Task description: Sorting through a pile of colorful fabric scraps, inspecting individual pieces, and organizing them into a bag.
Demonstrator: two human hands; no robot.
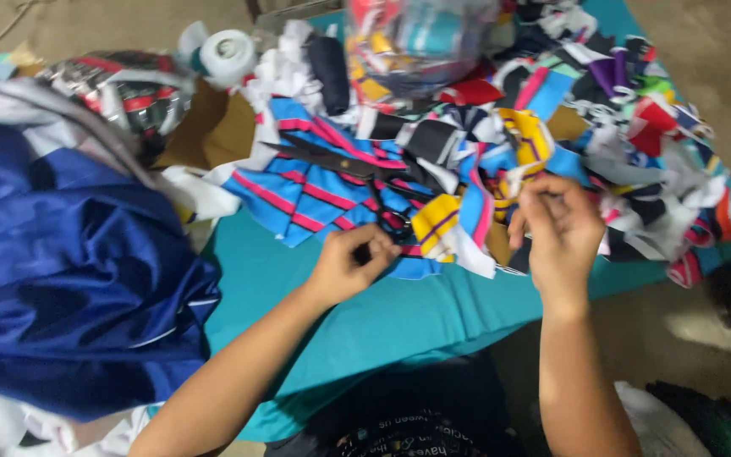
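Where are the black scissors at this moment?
The black scissors lie on the blue cloth with pink stripes, centre of the head view, handles by the left hand.

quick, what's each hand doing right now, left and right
Left hand: closed on the handles of the black scissors.
Right hand: fingers pinched on a scrap in the fabric scraps.

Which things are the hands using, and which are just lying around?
In use:
- scissors, left hand at the handles
- striped scrap, pinched by right hand

Lying about:
- blue cloth
- white thread spool
- bag of scraps
- scrap pile
- teal cover
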